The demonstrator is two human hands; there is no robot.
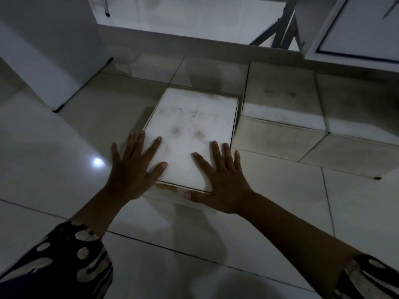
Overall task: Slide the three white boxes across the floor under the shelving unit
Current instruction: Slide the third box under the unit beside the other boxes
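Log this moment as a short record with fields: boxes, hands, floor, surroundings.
boxes: smudged white rectangular cardboard box nearest; two more white cardboard boxes side by side to its right, further back
left hand: flat, fingers spread, on the near left corner
right hand: flat, fingers spread, on the near right corner
floor: glossy pale tiled floor
surroundings: white shelving unit behind

The middle box (190,134) is white with grey smudges on its lid. The two boxes (282,102) beside it are dull cream-white. The floor (54,152) has pale glossy tiles. The sleeves (71,255) are black with pale blotches.
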